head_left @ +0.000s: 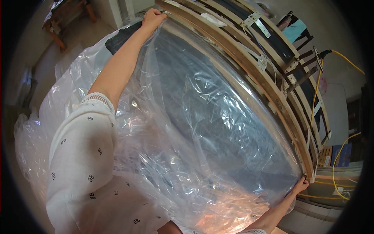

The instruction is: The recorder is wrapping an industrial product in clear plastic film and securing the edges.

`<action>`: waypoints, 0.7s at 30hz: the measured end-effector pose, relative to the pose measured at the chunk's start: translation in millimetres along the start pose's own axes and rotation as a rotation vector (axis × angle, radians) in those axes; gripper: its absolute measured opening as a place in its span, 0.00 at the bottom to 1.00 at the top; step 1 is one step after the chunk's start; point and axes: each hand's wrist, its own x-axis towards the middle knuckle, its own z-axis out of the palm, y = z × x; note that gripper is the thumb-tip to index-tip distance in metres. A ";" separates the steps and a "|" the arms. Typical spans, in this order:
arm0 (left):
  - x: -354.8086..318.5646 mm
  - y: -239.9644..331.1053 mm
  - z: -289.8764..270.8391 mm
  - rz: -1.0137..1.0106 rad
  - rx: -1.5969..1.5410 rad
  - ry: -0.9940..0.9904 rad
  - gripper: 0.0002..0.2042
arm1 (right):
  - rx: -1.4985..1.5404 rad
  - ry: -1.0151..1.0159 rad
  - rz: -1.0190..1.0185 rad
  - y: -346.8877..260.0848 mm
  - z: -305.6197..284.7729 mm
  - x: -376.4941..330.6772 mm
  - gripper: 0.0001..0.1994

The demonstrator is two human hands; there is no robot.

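Note:
A large clear plastic sheet (pixel 150 160) lies crumpled in front of me and stretches smoother over a dark grey flat surface (pixel 187 74). Its far edge runs along a long wooden bar (pixel 230 52). At the far left end of the bar my left hand (pixel 153 18) is closed, pinching the sheet's edge. My right hand (pixel 300 185) closes at the bar's near right end, its fingers on the sheet's corner; the fingertips are partly hidden. Between the two hands the sheet's edge is drawn out along the bar.
Behind the bar is a wooden frame with metal brackets (pixel 262 62) and dark clamp-like handles (pixel 302 80). Yellow cables (pixel 317 91) hang at the right, near a blue box (pixel 341 156). A wooden stool or table (pixel 70 19) stands at the far left.

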 end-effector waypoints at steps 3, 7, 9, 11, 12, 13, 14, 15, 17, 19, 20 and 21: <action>12.7 -13.4 4.3 -0.166 -0.281 -0.080 0.06 | 0.097 -0.099 0.014 24.6 -15.7 13.0 0.12; 9.8 -25.2 -7.7 -0.246 -0.489 0.045 0.05 | 0.481 -0.147 0.174 -27.1 -10.4 -8.1 0.16; 8.0 -29.5 -6.8 -0.121 -0.433 0.192 0.08 | 0.430 -0.117 0.190 -61.7 -17.5 -26.4 0.18; 27.2 -57.4 -4.6 0.011 -0.292 0.163 0.11 | 0.454 -0.147 0.129 -60.1 -23.3 -21.7 0.22; 47.3 -84.8 -6.1 0.144 -0.148 0.147 0.15 | 0.520 -0.219 0.056 -40.8 -23.2 -10.0 0.23; 95.1 -142.4 -67.5 0.347 0.405 0.171 0.23 | 0.553 -0.286 0.092 -53.7 21.4 1.4 0.25; 36.6 -60.0 12.2 -0.073 0.166 -0.067 0.20 | 0.445 -0.227 0.251 -29.4 -18.4 -11.0 0.23; 14.3 -31.2 11.4 -0.092 0.038 -0.205 0.29 | 0.629 -0.225 0.451 -24.9 -25.7 -12.3 0.23; 6.7 -12.3 -1.0 0.041 0.212 -0.496 0.30 | 0.863 -0.272 0.431 -11.2 -54.9 -4.0 0.27; 55.5 -59.5 -51.3 -0.056 -0.157 -0.611 0.20 | 0.939 -0.251 0.659 -56.3 -63.3 -8.9 0.28; 69.6 -50.6 -61.5 -0.032 -0.057 -0.499 0.20 | 0.801 -0.166 0.577 -59.2 -87.9 -20.8 0.26; 126.0 -100.5 -108.7 0.277 0.070 -0.424 0.21 | 0.845 -0.186 0.516 -63.2 -91.0 -33.5 0.24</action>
